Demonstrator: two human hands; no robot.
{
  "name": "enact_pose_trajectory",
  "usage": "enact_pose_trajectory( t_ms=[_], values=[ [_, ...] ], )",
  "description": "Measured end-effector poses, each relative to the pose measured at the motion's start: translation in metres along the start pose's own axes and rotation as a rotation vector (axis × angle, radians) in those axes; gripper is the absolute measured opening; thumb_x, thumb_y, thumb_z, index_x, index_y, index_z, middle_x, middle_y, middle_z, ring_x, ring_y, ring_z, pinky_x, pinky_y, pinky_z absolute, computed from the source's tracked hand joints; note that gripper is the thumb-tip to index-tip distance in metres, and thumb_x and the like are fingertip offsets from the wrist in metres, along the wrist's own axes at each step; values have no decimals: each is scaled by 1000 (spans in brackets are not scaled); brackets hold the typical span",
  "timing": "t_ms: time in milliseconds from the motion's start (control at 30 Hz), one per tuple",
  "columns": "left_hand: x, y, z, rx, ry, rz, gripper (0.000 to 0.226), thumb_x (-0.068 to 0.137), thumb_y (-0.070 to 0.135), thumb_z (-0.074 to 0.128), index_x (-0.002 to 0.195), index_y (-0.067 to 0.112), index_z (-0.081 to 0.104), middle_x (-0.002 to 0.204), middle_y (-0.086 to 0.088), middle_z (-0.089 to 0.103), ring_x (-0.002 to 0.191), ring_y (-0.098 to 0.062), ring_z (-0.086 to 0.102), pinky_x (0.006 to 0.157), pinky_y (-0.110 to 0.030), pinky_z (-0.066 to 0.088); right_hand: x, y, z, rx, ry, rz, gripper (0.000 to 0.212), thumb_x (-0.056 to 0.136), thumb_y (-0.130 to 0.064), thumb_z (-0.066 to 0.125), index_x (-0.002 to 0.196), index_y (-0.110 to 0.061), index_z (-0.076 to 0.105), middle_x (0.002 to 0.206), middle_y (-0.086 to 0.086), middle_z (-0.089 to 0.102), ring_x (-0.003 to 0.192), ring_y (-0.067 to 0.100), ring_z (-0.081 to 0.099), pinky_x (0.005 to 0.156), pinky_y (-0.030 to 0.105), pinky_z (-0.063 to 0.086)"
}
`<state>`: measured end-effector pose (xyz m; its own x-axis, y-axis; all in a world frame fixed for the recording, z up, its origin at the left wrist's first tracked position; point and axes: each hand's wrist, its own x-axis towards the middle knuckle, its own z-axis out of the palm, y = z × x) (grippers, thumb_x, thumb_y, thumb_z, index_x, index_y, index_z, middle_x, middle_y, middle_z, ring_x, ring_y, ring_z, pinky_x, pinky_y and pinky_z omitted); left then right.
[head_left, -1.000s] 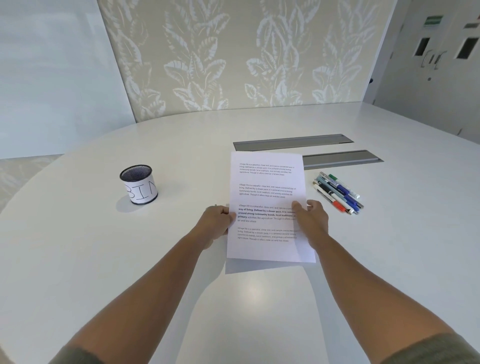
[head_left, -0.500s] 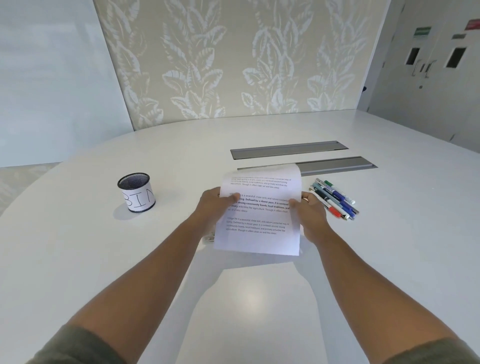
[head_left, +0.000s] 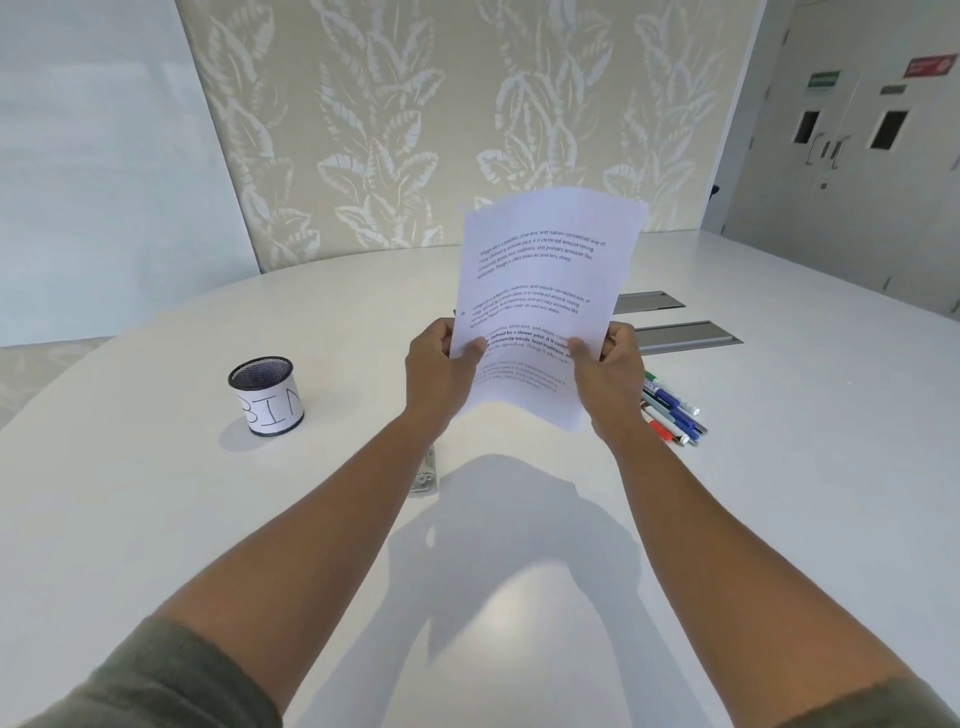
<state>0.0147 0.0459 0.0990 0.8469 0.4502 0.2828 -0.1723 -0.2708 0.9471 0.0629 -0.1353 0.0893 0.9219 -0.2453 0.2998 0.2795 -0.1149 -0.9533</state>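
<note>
A white printed sheet of paper (head_left: 540, 291) stands raised off the white table (head_left: 156, 519), tilted slightly right, its text facing me. My left hand (head_left: 441, 369) pinches its left edge, thumb on the front. My right hand (head_left: 608, 369) pinches the right edge the same way. The sheet's lower part bends toward me between the hands.
A black mesh cup labelled "BIN" (head_left: 266, 396) stands at the left. Several markers and pens (head_left: 670, 410) lie to the right of my right hand. A small metal object (head_left: 426, 475) lies under my left forearm. Two grey cable hatches (head_left: 685, 335) sit behind the paper.
The sheet has been lifted from flat on the table to upright in the air. Both hands rose with it, still holding its side edges.
</note>
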Motion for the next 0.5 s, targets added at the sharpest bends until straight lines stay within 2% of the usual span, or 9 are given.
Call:
enact_pose_trajectory(
  t_ms=[67,133,233,300,400,500],
  values=[
    [-2,-3,1,3,0,3,10,87,24,69,97,22,67,88,5,75,84,-22,71,78,-40,57,-5,-1,0,-54,22,-67,18,91,-19,63,101,-16,49,80,-7,58,67,4,54,59,18,42],
    [-5,-10,1,21,-22,-28,15,87,24,67,102,23,67,94,8,75,87,-18,71,76,-36,58,-12,6,-2,-126,-15,-93,17,92,-16,61,103,-14,48,80,-10,56,68,2,53,59,23,40],
    [-15,-34,-2,139,-124,-130,27,84,24,71,111,26,70,106,6,75,92,-13,70,81,-31,57,-30,39,-9,-300,-153,-8,22,93,-13,59,113,-10,50,95,0,62,77,17,58,71,25,42],
    [-18,-51,-6,264,-171,-177,33,82,24,72,114,24,71,111,3,74,97,-19,69,88,-36,57,-41,62,-15,-399,-227,83,19,93,-14,57,111,-10,50,101,6,63,85,25,59,73,28,42],
    [-22,-61,-11,310,-226,-231,29,82,19,72,111,22,72,110,2,74,101,-22,69,93,-40,55,-50,78,-22,-495,-296,147,14,94,-13,55,104,-10,46,86,1,58,85,27,59,70,29,42],
    [-23,-65,-14,398,-268,-253,29,83,16,72,112,20,71,109,3,70,102,-23,66,94,-38,54,-52,85,-26,-549,-331,174,12,92,-13,54,99,-10,44,76,-3,50,79,26,55,60,29,40]
  ],
)
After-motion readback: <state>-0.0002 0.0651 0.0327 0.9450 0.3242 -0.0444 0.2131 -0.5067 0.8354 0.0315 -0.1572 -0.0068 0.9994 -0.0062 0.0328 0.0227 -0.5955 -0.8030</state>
